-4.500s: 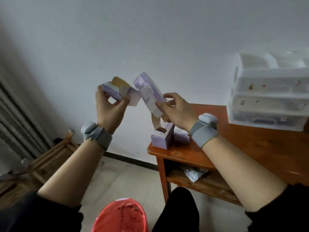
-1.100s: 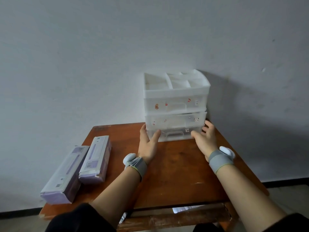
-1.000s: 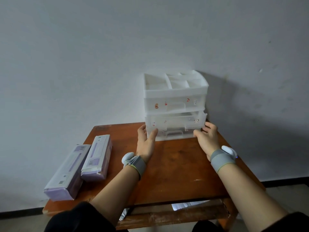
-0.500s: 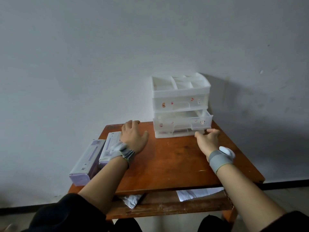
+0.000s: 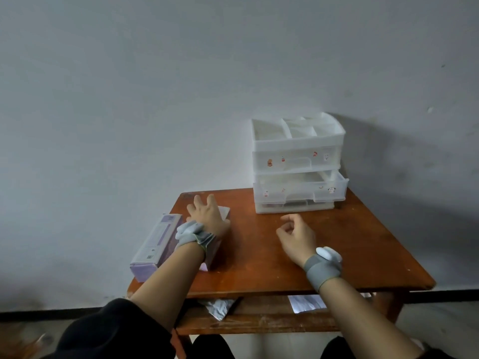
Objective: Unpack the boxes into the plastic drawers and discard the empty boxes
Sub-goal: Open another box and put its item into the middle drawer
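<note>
Left of the plastic drawers (image 5: 298, 161), in the head view, the left grip (image 5: 207, 216) lies released, fingers spread flat on a purple box (image 5: 225, 211), likely steadying it for pickup; a second purple box (image 5: 158, 242) lies just beyond it. In front of the drawers the right grip (image 5: 295, 234) hovers over the bench (image 5: 350, 250), loosely curled, holding nothing. Their middle drawer (image 5: 300, 189) stands partly out, seemingly ready for contents; nothing shows plainly inside it or the top tray (image 5: 298, 125)
</note>
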`<state>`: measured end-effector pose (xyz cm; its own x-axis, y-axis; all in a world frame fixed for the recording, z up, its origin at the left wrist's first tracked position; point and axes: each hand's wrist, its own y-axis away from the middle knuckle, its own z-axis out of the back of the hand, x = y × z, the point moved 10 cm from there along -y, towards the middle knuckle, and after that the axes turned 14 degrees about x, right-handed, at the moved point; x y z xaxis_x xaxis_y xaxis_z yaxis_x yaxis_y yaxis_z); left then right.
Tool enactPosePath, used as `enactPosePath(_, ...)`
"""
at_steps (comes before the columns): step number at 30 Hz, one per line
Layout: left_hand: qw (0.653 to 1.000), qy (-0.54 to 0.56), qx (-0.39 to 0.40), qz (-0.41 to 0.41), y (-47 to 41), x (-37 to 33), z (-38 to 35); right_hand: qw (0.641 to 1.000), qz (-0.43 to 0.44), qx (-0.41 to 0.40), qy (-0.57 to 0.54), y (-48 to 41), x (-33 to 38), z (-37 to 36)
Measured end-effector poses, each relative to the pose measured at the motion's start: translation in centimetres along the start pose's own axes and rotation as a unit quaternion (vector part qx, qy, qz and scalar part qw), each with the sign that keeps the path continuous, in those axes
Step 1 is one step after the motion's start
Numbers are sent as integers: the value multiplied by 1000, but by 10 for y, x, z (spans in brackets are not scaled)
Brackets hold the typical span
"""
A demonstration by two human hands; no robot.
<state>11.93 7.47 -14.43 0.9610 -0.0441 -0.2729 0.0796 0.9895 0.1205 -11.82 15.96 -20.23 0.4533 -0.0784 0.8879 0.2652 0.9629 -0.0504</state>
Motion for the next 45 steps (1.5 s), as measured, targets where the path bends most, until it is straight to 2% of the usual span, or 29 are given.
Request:
enactPosePath(4, 992, 69, 103, -12, -10, 5, -19, 999, 24, 5, 33, 0, 3, -2)
enactPosePath(6, 989, 128, 75, -23, -11, 9, -9, 999, 32, -3, 39, 0, 4, -1)
enactPosePath(8, 975, 221, 9, -34, -9, 17, 7, 998, 40, -6, 39, 0, 5, -2)
enactPosePath(10, 932, 357, -34, -49, -8, 27, 12, 998, 48, -6, 43, 0, 7, -4)
enactPosePath(12, 858, 512, -27, -37, -9, 35, -1, 997, 57, -11, 49, 2, 9, -4)
enactPosePath(14, 802, 597, -19, -22, -7, 36, -18, 996, 70, -18, 43, 4, 12, -4)
enactPosePath(18, 755, 656, -14, 10, -9, 34, -53, 995, 86, -42, 14, 8, 17, 1)
enactPosePath(20, 735, 677, -22, 25, -14, 34, -64, 996, 82, -23, -23, 7, 16, -1)
enactPosePath(24, 757, 650, -60, 36, -18, 40, -65, 985, 146, 84, -33, 14, 30, -22)
enactPosePath(26, 773, 629, -72, 32, -20, 42, -64, 980, 173, 99, -16, 18, 35, -26)
enactPosePath(29, 788, 612, -65, 22, -22, 40, -63, 977, 192, 87, -19, 18, 38, -24)
enactPosePath(32, 770, 636, -40, 16, -27, 37, -68, 975, 200, 71, -71, 17, 38, -21)
enactPosePath(35, 753, 658, -19, 6, -28, 34, -71, 976, 194, 20, -97, 14, 30, -11)
enactPosePath(38, 752, 659, -12, 10, -27, 34, -72, 978, 199, -19, -63, 16, 31, -3)
enactPosePath(45, 756, 654, -1, 19, -29, 37, -75, 964, 263, -26, 13, 23, 44, -3)
